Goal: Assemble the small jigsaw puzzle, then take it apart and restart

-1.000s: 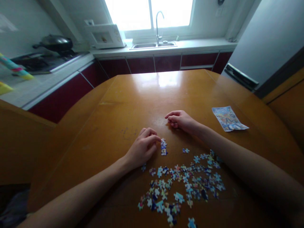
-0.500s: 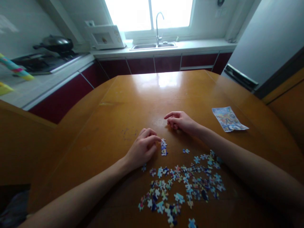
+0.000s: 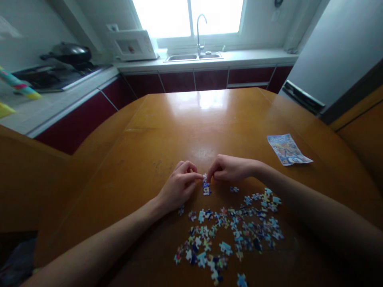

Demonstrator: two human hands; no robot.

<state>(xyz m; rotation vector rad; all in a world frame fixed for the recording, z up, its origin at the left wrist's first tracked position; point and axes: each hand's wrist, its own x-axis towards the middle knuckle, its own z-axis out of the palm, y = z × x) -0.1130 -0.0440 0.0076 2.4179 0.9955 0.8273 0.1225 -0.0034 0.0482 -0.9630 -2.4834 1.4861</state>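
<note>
A short strip of joined jigsaw puzzle pieces (image 3: 206,190), blue and white, lies flat on the wooden table between my hands. My left hand (image 3: 181,185) rests to its left, the index finger stretched out so that its tip touches the upper end of the strip; the thumb is apart from it. From the right, my right hand (image 3: 230,167) reaches over with its index finger bent down onto the strip's right side. Its other fingers are curled and partly hidden. A small puzzle piece (image 3: 234,189) lies just below my right hand.
Many loose puzzle pieces (image 3: 233,227) are spread nearer to me, under and between my forearms. A creased picture sheet (image 3: 289,149) lies on the table (image 3: 167,131) at right. Beyond are a counter with a sink (image 3: 194,57), a microwave (image 3: 133,46) and a wok (image 3: 72,54).
My right hand has come down and toward me, from above the strip to touching it with the index finger. My left hand has stayed almost where it was.
</note>
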